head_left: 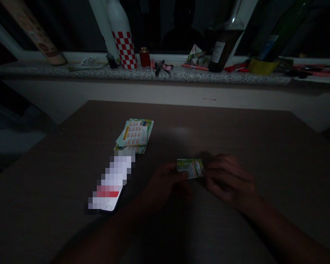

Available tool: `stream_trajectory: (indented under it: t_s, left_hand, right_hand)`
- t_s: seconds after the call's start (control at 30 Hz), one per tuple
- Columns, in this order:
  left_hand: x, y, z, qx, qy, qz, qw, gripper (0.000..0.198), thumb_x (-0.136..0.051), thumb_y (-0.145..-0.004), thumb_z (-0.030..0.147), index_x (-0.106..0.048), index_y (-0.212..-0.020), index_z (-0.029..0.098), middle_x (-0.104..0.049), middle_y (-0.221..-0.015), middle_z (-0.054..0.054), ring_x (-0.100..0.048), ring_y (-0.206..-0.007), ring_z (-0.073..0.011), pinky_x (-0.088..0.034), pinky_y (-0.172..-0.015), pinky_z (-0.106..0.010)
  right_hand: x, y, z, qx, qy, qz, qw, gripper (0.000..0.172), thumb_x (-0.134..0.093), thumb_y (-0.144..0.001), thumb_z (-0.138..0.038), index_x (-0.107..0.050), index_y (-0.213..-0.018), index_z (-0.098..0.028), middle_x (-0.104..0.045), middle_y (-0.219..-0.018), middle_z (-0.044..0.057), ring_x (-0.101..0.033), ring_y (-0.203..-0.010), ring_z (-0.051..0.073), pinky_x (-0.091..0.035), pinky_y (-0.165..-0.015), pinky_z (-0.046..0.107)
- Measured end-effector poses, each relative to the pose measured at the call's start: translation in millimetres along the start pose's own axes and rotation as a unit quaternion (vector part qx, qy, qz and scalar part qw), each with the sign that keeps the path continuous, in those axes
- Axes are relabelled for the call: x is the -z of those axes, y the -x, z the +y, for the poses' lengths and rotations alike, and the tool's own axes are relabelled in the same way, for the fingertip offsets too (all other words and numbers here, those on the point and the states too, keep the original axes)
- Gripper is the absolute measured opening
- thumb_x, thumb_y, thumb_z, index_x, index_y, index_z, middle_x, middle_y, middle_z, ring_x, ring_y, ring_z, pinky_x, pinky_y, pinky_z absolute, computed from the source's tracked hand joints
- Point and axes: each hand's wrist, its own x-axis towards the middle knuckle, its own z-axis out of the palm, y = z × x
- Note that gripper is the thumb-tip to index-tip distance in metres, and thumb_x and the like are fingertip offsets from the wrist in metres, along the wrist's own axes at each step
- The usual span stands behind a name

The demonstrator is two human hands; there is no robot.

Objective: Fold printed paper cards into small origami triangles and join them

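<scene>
A small green-and-white printed card point(194, 168) is pinched at its left end by my left hand point(165, 183), whose thumb lies over its front. At the card's right edge, the closed fingertips of my right hand point(231, 179) grip its corner. Farther off to the left lies a loose pile of printed cards point(136, 134) in similar greens and whites, the top ones covered with small red-printed blocks. Below that pile a lit phone point(114, 183) rests on the table, its screen mostly blurred out.
The brown wooden table point(222, 128) ends at a wall below a speckled stone windowsill point(99, 73). On the sill stand a red-and-white checkered bottle point(123, 40), a dark labelled bottle point(218, 53), a small red jar point(144, 58), a tall tube point(41, 36) and a green bottle point(283, 33).
</scene>
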Motion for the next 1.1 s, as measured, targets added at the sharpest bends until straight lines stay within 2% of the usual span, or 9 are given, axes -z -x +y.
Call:
stream_trajectory:
  t_s: [0.1,0.2,0.3,0.37,0.5,0.67,0.8,0.93,1.1]
  left_hand:
    - [2.6,-1,0,-0.035,0.000,0.012,0.999,0.017,-0.062,-0.082,0.026,-0.062,-0.094,0.014,-0.067,-0.056,-0.002,-0.061,-0.045,-0.0134,-0.050,-0.045,-0.022]
    - [-0.4,-2,-4,-0.056,-0.008,-0.002,0.998,0.018,-0.062,-0.082,0.029,-0.061,-0.094,0.015,-0.068,-0.057,-0.001,-0.062,-0.047,-0.0139,-0.050,-0.048,-0.023]
    - [-6.3,-1,-10,-0.068,-0.049,-0.022,0.996,0.018,-0.061,-0.084,0.030,-0.061,-0.093,0.014,-0.066,-0.057,-0.001,-0.062,-0.049,-0.0140,-0.049,-0.051,-0.024]
    - [-8.6,0,-13,-0.090,-0.091,-0.013,0.992,0.018,-0.059,-0.085,0.030,-0.062,-0.090,0.013,-0.067,-0.063,-0.002,-0.063,-0.055,-0.0135,-0.049,-0.056,-0.024]
    - [-6.7,1,-14,-0.131,-0.148,0.052,0.979,0.014,-0.064,-0.081,0.028,-0.061,-0.085,0.015,-0.067,-0.077,-0.002,-0.063,-0.073,-0.0145,-0.047,-0.068,-0.026]
    - [-4.4,-1,-9,-0.116,-0.162,0.143,0.970,0.009,-0.068,-0.069,0.016,-0.059,-0.070,0.015,-0.059,-0.064,0.003,-0.054,-0.062,-0.0109,-0.040,-0.060,-0.022]
    - [-5.4,-3,-12,-0.101,-0.087,0.144,0.981,0.014,-0.067,-0.070,0.020,-0.056,-0.062,0.016,-0.055,-0.055,0.004,-0.051,-0.054,-0.0096,-0.038,-0.056,-0.022]
    - [-2.6,-7,-15,-0.123,-0.027,0.129,0.984,0.011,-0.067,-0.067,0.017,-0.056,-0.064,0.016,-0.058,-0.063,0.003,-0.055,-0.061,-0.0113,-0.042,-0.060,-0.023]
    - [5.3,-7,2,-0.172,-0.039,0.180,0.968,0.006,-0.062,-0.072,0.017,-0.057,-0.070,0.018,-0.056,-0.061,0.004,-0.053,-0.060,-0.0104,-0.041,-0.058,-0.021]
  right_hand:
    - [-1,3,1,-0.181,-0.049,0.028,0.982,0.018,-0.066,-0.077,-0.017,-0.066,-0.095,-0.020,-0.069,-0.086,0.006,-0.065,-0.080,0.019,-0.052,-0.072,0.034]
    - [-9,3,-4,-0.362,-0.223,-0.016,0.905,0.024,-0.067,-0.080,-0.031,-0.067,-0.102,-0.021,-0.073,-0.085,0.005,-0.068,-0.077,0.019,-0.054,-0.070,0.032]
    - [-21,0,-15,-0.414,-0.394,-0.063,0.818,0.019,-0.070,-0.076,-0.033,-0.070,-0.090,-0.021,-0.074,-0.083,0.003,-0.068,-0.075,0.017,-0.054,-0.069,0.028]
    - [-27,-1,-21,-0.437,-0.418,-0.044,0.795,0.013,-0.072,-0.075,-0.033,-0.071,-0.079,-0.020,-0.073,-0.072,0.001,-0.066,-0.065,0.014,-0.053,-0.063,0.025]
    - [-31,3,-22,-0.461,-0.398,0.000,0.793,0.016,-0.075,-0.072,-0.033,-0.071,-0.068,-0.018,-0.070,-0.062,0.001,-0.063,-0.057,0.013,-0.051,-0.057,0.023]
    - [-30,6,-19,-0.456,-0.358,0.008,0.815,0.017,-0.074,-0.072,-0.032,-0.070,-0.064,-0.018,-0.070,-0.063,0.002,-0.062,-0.056,0.014,-0.049,-0.054,0.025]
    - [-29,1,-23,-0.439,-0.336,0.005,0.834,0.018,-0.075,-0.070,-0.033,-0.068,-0.063,-0.017,-0.066,-0.057,0.001,-0.056,-0.050,0.012,-0.045,-0.047,0.024]
    - [-29,1,-27,-0.414,-0.330,-0.019,0.848,0.023,-0.074,-0.070,-0.031,-0.062,-0.057,-0.017,-0.056,-0.050,-0.003,-0.048,-0.045,0.010,-0.038,-0.042,0.021]
    - [-35,9,-29,-0.406,-0.329,-0.054,0.851,0.019,-0.071,-0.074,-0.030,-0.066,-0.061,-0.017,-0.054,-0.050,-0.003,-0.047,-0.044,0.009,-0.036,-0.041,0.021]
